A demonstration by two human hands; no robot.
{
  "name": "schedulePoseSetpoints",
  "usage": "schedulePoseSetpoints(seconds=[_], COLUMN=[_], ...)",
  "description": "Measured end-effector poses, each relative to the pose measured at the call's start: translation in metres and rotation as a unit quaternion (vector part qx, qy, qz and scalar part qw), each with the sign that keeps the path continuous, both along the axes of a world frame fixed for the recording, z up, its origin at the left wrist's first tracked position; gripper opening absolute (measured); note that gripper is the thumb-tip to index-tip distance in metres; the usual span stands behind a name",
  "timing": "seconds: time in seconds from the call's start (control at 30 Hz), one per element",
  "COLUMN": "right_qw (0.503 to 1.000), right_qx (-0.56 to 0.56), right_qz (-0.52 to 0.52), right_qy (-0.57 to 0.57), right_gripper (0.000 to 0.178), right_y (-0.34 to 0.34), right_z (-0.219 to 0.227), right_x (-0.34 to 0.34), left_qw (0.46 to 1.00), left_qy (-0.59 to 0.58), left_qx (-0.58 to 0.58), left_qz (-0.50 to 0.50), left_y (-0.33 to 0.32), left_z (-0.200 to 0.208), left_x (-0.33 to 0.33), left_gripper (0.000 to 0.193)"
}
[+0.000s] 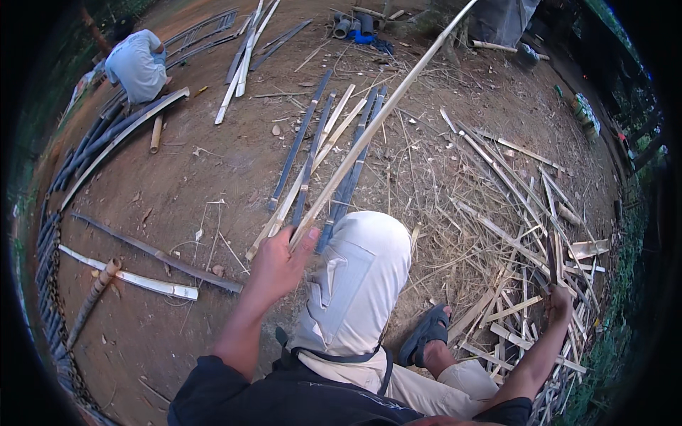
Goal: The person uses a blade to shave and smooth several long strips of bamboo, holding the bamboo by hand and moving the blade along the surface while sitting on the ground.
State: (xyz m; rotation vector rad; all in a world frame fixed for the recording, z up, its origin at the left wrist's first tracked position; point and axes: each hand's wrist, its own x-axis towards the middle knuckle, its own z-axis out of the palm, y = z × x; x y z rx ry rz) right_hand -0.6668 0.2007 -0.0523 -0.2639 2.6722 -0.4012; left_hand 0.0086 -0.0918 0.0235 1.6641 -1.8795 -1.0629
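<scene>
Left hand (pixel 278 259) closed on a pale strip (pixel 384 118) near its low end, strip slanting up beyond my knee (pixel 369 245). Right hand (pixel 561 295), well apart, grips what looks like a knife (pixel 552 255) over offcuts (pixel 513 309). I read this as positioning the strip; next move calls for a steady left grip.

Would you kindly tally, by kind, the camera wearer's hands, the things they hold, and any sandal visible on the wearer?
Hands: 2 (left hand, right hand)
Bamboo strip, held: 1
Knife, held: 1
Dark sandal: 1
Total: 5
</scene>
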Motion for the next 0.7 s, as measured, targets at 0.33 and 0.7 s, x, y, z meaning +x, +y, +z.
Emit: schedulePoseSetpoints(seconds=[0.33,0.7], right_qw=[0.931,0.964], right_qx=[-0.285,-0.229], right_qz=[-0.052,-0.013], right_qy=[-0.221,-0.134], right_gripper=[0.024,0.026], right_y=[-0.103,-0.085], right_z=[-0.016,-0.006], right_x=[0.222,0.349], left_qw=[0.954,0.939], left_qy=[-0.25,-0.281], left_qx=[-0.052,0.013], left_qz=[0.158,0.2], left_y=[-0.04,-0.09], left_z=[-0.202,-0.298], left_x=[0.023,0.014], left_gripper=[0.059,0.057])
